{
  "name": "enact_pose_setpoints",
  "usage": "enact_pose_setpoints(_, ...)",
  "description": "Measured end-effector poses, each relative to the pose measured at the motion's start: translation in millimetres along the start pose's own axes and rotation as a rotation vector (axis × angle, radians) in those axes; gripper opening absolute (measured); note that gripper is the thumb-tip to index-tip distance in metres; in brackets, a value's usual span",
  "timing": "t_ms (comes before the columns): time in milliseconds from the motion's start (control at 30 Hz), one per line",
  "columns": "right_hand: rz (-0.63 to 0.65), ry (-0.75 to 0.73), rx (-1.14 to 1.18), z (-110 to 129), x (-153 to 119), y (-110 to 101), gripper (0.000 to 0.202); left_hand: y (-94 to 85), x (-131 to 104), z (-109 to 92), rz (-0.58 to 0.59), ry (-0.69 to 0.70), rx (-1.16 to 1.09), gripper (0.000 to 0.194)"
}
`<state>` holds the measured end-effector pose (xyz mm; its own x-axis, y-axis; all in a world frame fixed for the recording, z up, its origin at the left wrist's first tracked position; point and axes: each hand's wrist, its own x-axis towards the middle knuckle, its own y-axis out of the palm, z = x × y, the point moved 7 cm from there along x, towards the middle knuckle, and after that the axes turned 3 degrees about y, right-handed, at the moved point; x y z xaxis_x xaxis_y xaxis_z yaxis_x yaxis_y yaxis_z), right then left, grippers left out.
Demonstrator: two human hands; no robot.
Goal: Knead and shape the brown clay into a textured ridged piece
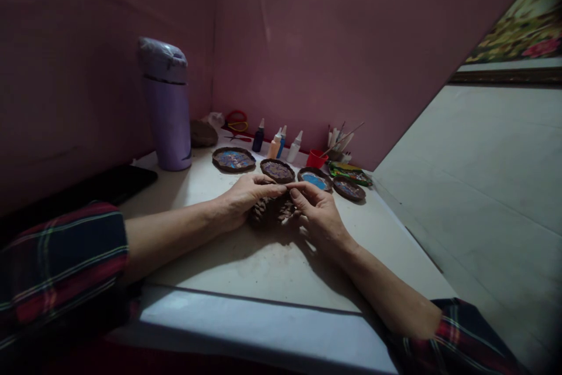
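In the middle of the table, a dark brown lumpy clay piece [262, 211] with a knobbly surface sits low between my hands. My left hand [243, 198] is closed at its upper left side, thumb stretched along the top toward the other hand. From the right, my right hand [319, 211] pinches at the top edge with thumb and forefinger. The fingertips of both hands nearly meet there. My fingers hide part of the clay, and its underside is in shadow.
Behind my hands stand shallow brown dishes with coloured insides, among them a blue one [315, 181]. Farther back are small nozzle bottles [274, 145], a red cup [317, 158], brushes and scissors [237, 121]. A purple tumbler [169, 112] and black phone-like slab [118, 185] are left.
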<state>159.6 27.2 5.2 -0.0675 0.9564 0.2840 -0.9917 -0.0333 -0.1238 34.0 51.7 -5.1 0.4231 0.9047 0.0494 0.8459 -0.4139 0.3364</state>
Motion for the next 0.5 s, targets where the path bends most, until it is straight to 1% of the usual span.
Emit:
enact_pose_setpoints(100, 0.013, 0.029, 0.019, -1.8, -0.1, 0.7, 0.027, -2.5, 1.0, 0.5, -0.014, 0.014, 0.032, 0.02)
enact_pose_setpoints(267, 0.032, 0.025, 0.017, -1.3, 0.0, 2.3, 0.028, -6.9, 2.7, 1.7, -0.045, 0.019, 0.091, 0.016)
enact_pose_setpoints(500, 0.034, 0.035, 0.012, -7.1, 2.9, 1.3, 0.03, -5.5, 1.8, 0.1, -0.054, 0.015, 0.092, 0.014)
